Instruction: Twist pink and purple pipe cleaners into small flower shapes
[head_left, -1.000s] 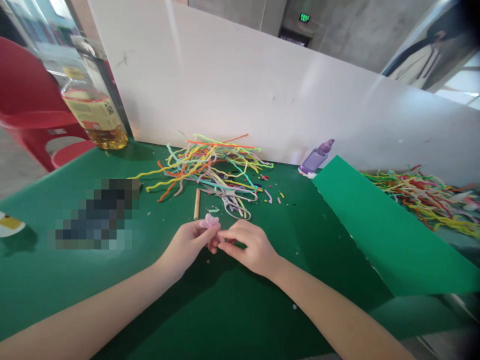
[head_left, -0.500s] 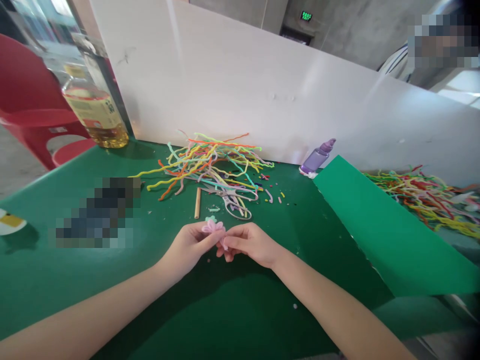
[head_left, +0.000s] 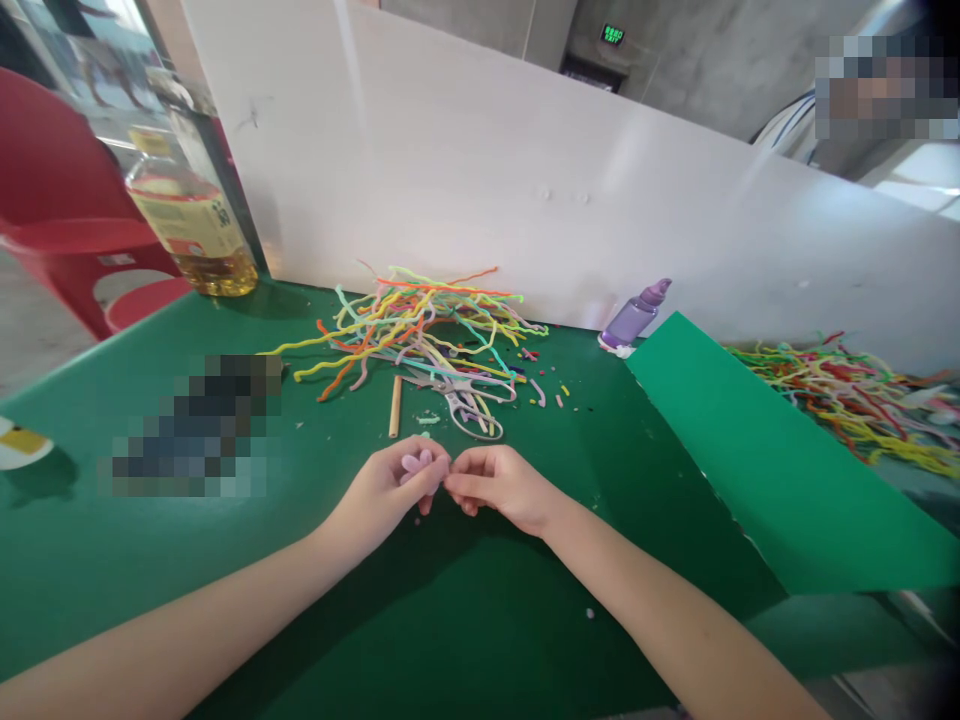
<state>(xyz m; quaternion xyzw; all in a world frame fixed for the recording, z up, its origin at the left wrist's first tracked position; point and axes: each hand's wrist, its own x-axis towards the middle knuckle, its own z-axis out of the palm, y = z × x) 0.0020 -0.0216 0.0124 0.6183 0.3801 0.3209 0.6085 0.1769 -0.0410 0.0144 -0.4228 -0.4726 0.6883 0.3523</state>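
A small pink flower shape, which looks bent from fuzzy pipe cleaner [head_left: 415,464], is gripped between the thumb and fingers of my left hand [head_left: 386,482]. Its loops stick out above my thumb. My right hand [head_left: 504,490] is closed in a pinch right beside my left fingertips, and what it pinches is hidden. Just beyond my hands lie scissors [head_left: 487,432] with pale handles, a short wooden stick [head_left: 395,405] and a mint-green scrap [head_left: 428,420].
A tangle of colourful pipe cleaners [head_left: 420,310] lies against the white partition [head_left: 450,150]. A purple glue bottle [head_left: 630,320] stands by a green board [head_left: 772,460]. More pipe cleaners [head_left: 840,395] lie far right. An oil bottle [head_left: 199,230] stands at the left corner; a person sits beyond the partition.
The pink flower has turned and sunk deeper into my left hand. My right fingertips have shifted slightly right, and the mint-green piece near the flower is now mostly hidden.
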